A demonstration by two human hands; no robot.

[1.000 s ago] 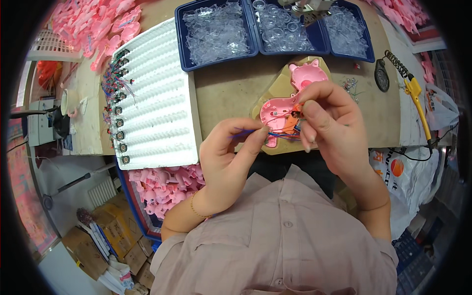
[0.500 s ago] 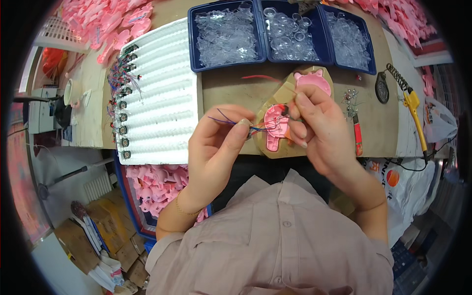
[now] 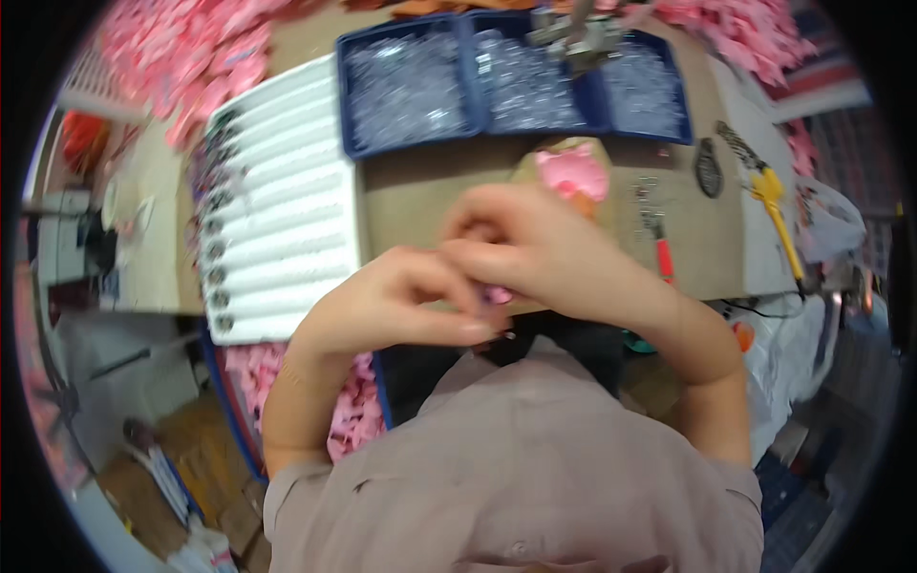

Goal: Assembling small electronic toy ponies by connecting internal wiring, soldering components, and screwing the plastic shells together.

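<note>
My left hand [image 3: 396,304] and my right hand [image 3: 535,248] meet over the bench's near edge, the right one crossing just above the left. Motion smears both, but their fingers are curled in as a pinch. Whatever they hold is mostly hidden. A bit of pink plastic [image 3: 497,294] shows below the right fingers, and a small dark piece lies at the left fingertips. Beyond the hands, a pink animal-shaped plastic shell [image 3: 576,170] with ears rests on a brown pad, partly covered by my right hand.
A white ridged tray [image 3: 287,191] with small round dark parts along its left side lies at left. Blue bins [image 3: 411,143] of clear plastic pieces stand at the back. A red-handled tool [image 3: 664,260] and a yellow soldering iron [image 3: 785,229] lie at right. Pink parts [image 3: 358,411] fill a crate below.
My hands have come together and nearer to me; before, they were apart, with coloured wires in the left fingers over the pink part. The view has shifted and blurred.
</note>
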